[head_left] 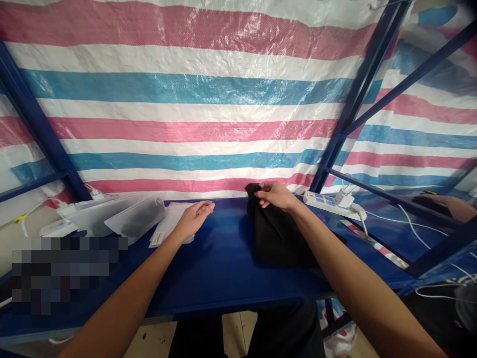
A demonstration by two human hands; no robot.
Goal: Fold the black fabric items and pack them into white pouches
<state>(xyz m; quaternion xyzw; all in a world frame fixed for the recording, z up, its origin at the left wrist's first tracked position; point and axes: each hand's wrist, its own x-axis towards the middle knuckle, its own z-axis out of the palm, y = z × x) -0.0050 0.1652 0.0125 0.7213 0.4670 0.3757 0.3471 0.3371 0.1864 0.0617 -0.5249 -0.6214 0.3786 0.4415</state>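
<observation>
A black cloth item lies on the blue tabletop, right of the middle. My right hand pinches its raised upper edge between thumb and fingers. Left of it, my left hand hovers over or rests at the edge of some flat white packets with a small label. The fingers of that hand are curled together, and whether anything is between them is too small to tell. Frosted plastic bags lie just beyond the packets to the left.
A white power strip with plugs and cables sits at the back right. Blue metal posts frame the table, with a striped tarp behind. Another person's hand shows at far right. The left front is pixelated.
</observation>
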